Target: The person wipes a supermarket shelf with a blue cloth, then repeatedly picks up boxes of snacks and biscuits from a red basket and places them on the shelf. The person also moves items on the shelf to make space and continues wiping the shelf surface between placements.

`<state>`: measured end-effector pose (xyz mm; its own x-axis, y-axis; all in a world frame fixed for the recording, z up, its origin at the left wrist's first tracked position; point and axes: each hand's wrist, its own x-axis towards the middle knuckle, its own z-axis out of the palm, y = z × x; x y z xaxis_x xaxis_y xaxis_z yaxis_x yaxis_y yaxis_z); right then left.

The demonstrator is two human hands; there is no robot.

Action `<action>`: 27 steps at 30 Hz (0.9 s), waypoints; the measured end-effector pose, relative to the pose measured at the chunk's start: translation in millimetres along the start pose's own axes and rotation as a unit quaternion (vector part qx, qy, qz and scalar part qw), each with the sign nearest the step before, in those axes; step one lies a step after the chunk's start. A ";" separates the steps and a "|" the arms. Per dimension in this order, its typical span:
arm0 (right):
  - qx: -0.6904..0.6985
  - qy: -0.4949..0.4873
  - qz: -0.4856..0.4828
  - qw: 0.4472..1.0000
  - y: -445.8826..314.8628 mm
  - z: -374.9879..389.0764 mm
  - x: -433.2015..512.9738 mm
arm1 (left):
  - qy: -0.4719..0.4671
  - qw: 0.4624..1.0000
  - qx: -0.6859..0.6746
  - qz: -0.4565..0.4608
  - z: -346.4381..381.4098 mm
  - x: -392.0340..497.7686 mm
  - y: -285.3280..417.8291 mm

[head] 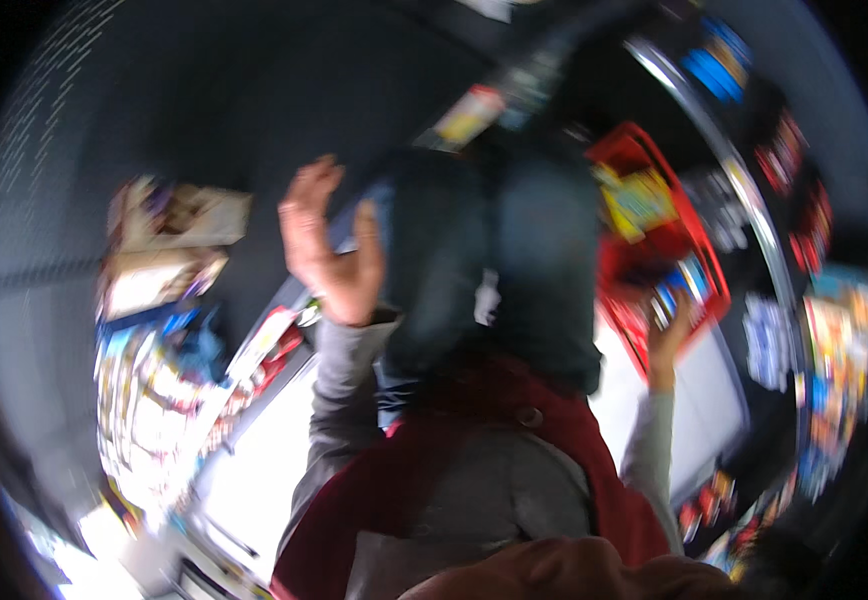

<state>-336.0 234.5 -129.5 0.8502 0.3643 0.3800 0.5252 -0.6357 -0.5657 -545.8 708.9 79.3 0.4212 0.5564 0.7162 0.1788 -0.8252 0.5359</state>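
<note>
My left hand is raised in front of my left leg, thumb apart from the fingers, with nothing in it. My right hand is at the near end of a red shopping basket. It overlaps a blue and white package there; blur hides whether the fingers grip it. Farther along in the basket lie yellow packets. The basket's near end overlaps a white surface to my right.
Brown cartons and shelves of bright goods stand at left. A second white surface is beside my left arm. At right, a shiny metal rail curves past packaged goods. Dark flooring extends ahead.
</note>
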 end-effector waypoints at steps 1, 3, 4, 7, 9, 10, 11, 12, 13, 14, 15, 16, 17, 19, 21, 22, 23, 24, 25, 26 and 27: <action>0.040 -0.036 0.014 0.998 -18.4 -4.6 13.0 | 0.026 0.999 0.021 -0.026 -11.3 -5.1 -8.1; 0.002 -0.044 -0.134 0.990 -63.7 5.1 43.0 | 0.090 0.992 0.067 -0.050 -29.9 -11.7 -27.9; 0.079 -0.023 -0.167 0.983 -91.9 18.1 54.4 | 0.125 0.987 0.079 -0.055 -37.7 -14.3 -37.2; 0.068 -0.093 -0.153 0.982 -165.5 23.1 80.9 | 0.198 0.967 0.120 -0.104 -58.0 -25.2 -60.6; 0.116 -0.112 -0.161 0.974 -208.0 29.0 93.5 | 0.218 0.960 0.136 -0.112 -73.7 -29.6 -79.1; 0.110 -0.094 -0.210 0.967 -222.8 32.5 100.6 | 0.231 0.957 0.134 -0.115 -77.1 -31.9 -86.8; 0.112 -0.097 -0.205 0.968 -235.9 35.7 101.5 | 0.241 0.954 0.136 -0.119 -79.5 -34.6 -94.4; 0.129 -0.093 -0.239 0.958 -245.7 39.6 104.4 | 0.246 0.955 0.102 -0.133 -78.8 -34.5 -104.6; 0.132 -0.099 -0.254 0.953 -252.9 44.6 107.1 | 0.232 0.958 0.090 -0.145 -79.2 -34.6 -115.4; 0.143 -0.107 -0.264 0.948 -258.1 51.0 107.8 | 0.235 0.957 0.070 -0.156 -76.5 -32.4 -127.6; 0.086 -0.098 -0.301 0.945 -261.1 56.5 108.9 | 0.241 0.955 0.057 -0.161 -74.1 -30.5 -140.2; 0.061 -0.082 -0.337 0.936 -261.7 60.5 109.0 | 0.253 0.955 0.018 -0.152 -70.5 -27.2 -153.5; 0.045 -0.056 -0.364 0.929 -261.7 64.6 108.7 | 0.238 0.956 0.080 -0.150 -73.0 -23.3 -168.4; 0.039 -0.073 -0.359 0.930 -258.6 65.0 104.6 | 0.246 0.951 0.110 -0.151 -71.6 -18.8 -190.4; 0.033 -0.053 -0.352 0.934 -256.1 60.7 100.6 | 0.193 0.932 0.161 -0.260 -78.8 -18.3 -203.4; 0.046 -0.077 -0.334 0.938 -256.0 57.7 99.4 | 0.190 0.941 0.133 -0.247 -79.2 -15.4 -206.2; 0.030 -0.088 -0.324 0.941 -257.1 53.8 97.0 | 0.170 0.941 0.097 -0.277 -82.3 -14.3 -204.1; 0.033 -0.091 -0.324 0.941 -259.9 52.3 97.2 | 0.177 0.938 0.110 -0.278 -80.9 -10.1 -198.2; 0.017 -0.098 -0.312 0.945 -263.5 48.4 97.1 | 0.211 0.956 -0.027 -0.200 -76.3 -6.0 -187.0; 0.057 -0.112 -0.287 0.950 -267.9 45.3 99.5 | 0.223 0.953 -0.078 -0.190 -71.1 -1.5 -172.5; 0.085 -0.111 -0.275 0.951 -273.4 40.6 101.2 | 0.234 0.946 -0.126 -0.184 -65.3 2.4 -155.2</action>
<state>-392.1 472.8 33.9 0.4216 0.7562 0.5004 0.8749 -0.1942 -0.4436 -630.5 844.6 27.0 -0.0798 0.8329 0.5477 -0.0064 -0.5498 0.8353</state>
